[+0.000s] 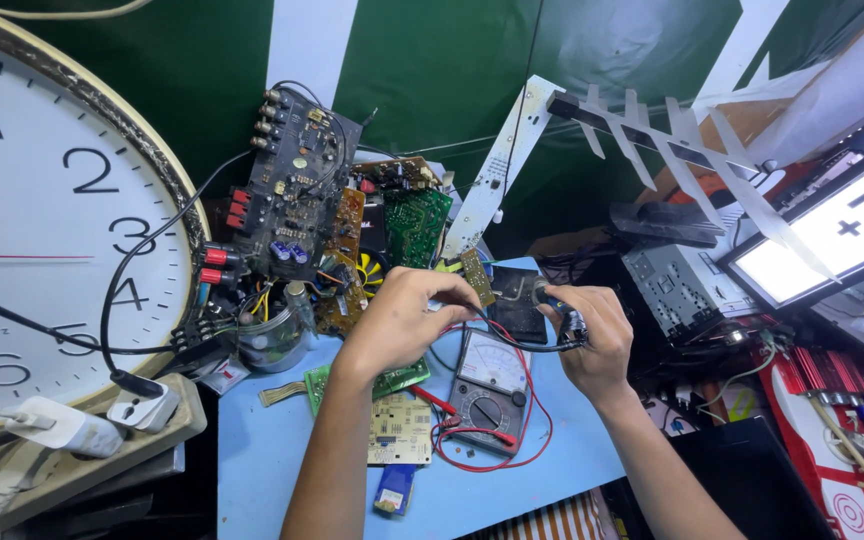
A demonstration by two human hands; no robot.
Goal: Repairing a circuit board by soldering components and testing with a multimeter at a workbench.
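1. A cluttered electronics bench: a blue table (pixel 262 460), a big wall clock (pixel 42 210) on the left, and circuit boards (pixel 302 200) stacked behind.
2. My left hand (pixel 397 320) pinches a small brown circuit board (pixel 475 275) above the analog multimeter (pixel 487 385).
3. My right hand (pixel 597 340) is closed around a black cable (pixel 512 345) just beside the board.
4. I judge this to be the probing step; next calls for steady contact on the board.
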